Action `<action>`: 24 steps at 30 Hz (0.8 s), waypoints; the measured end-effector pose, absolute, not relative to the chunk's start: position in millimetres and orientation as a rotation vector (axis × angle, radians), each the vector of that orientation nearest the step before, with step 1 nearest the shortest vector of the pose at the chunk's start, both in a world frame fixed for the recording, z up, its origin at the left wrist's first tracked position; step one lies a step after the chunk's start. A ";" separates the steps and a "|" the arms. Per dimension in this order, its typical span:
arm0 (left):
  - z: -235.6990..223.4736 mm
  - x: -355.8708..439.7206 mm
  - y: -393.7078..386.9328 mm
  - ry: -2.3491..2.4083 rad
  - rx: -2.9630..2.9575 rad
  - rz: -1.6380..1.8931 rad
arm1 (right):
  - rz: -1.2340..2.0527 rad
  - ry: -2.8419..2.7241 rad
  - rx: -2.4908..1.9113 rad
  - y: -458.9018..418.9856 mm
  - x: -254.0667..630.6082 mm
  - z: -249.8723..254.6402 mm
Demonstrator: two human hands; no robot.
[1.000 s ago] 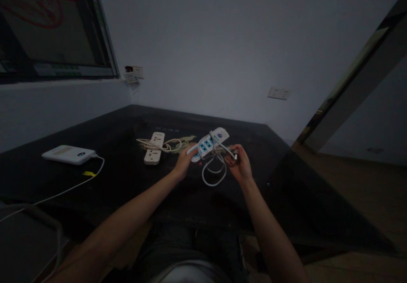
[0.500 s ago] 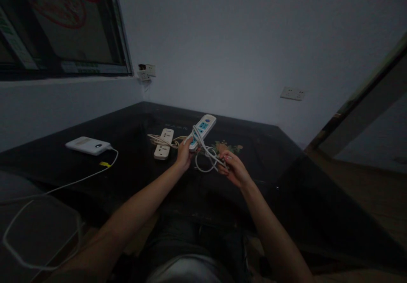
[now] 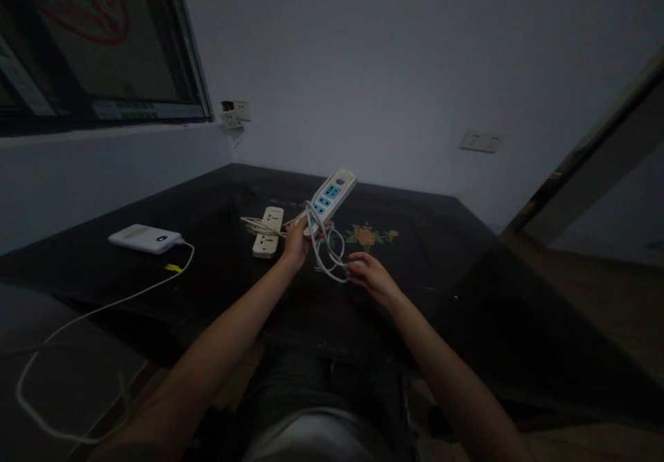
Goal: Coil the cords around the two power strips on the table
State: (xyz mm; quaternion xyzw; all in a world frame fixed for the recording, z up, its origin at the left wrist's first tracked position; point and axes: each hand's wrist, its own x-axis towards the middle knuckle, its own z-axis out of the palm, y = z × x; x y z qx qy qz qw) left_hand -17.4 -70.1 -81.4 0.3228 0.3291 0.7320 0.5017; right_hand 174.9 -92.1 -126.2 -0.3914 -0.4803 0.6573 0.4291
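Observation:
A white power strip [image 3: 336,189] with blue socket faces is held up at a tilt above the dark table. My left hand [image 3: 297,242] is closed around its lower end. White cord [image 3: 328,251] wraps around that end and hangs in loose loops toward the right. At the loops' right side, my right hand [image 3: 371,275] grips the cord with its fingertips; the end of the cord is partly hidden by the fingers. Just left of my left hand, a second power strip [image 3: 268,242], off-white with its beige cord [image 3: 252,224] wound around it, lies on the table.
On the left of the black table [image 3: 415,324] lies a white power bank [image 3: 145,238] with a cable [image 3: 119,301] running off the edge. A yellow tag [image 3: 173,268] is beside it. Wall sockets [image 3: 481,141] are behind; a window [image 3: 104,47] is at the upper left.
The held power strip has risen slightly, and its cord loops hang lower and looser. My right hand has shifted a little down and left, away from the printed flower.

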 end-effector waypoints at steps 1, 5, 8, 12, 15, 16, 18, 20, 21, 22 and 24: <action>-79.7 -16.9 -72.0 0.792 0.820 1.767 | 1.556 -1.277 -1.011 -90.1 176.5 -127.3; -77.8 -15.3 -76.6 0.794 0.951 1.737 | 1.066 -1.676 -1.091 -82.9 182.6 -127.2; -79.4 -14.3 -77.5 0.805 1.013 1.710 | 0.830 -1.872 -1.111 -79.1 187.3 -127.3; -82.7 -15.4 -74.6 0.840 1.031 1.711 | 0.707 -2.002 -1.154 -73.4 195.7 -130.4; -84.1 -16.3 -72.7 0.845 1.063 1.723 | 0.540 -2.049 -1.218 -67.5 203.4 -132.2; -84.1 -16.0 -73.1 0.839 1.084 1.711 | 0.468 -2.057 -1.246 -65.7 205.8 -132.5; -83.2 -14.4 -75.8 0.819 1.128 1.661 | 0.363 -2.074 -1.281 -63.0 209.6 -132.5; -81.5 -11.8 -80.3 0.789 1.168 1.600 | 0.362 -2.107 -1.267 -62.3 211.5 -132.2; -80.7 -10.6 -82.8 0.771 1.185 1.577 | 0.398 -2.130 -1.245 -62.7 211.7 -132.0; -79.9 -9.6 -85.1 0.753 1.198 1.558 | 0.446 -2.147 -1.216 -63.6 211.4 -131.8; -78.7 -8.4 -88.6 0.722 1.209 1.525 | 0.564 -2.135 -1.157 -66.2 209.7 -131.5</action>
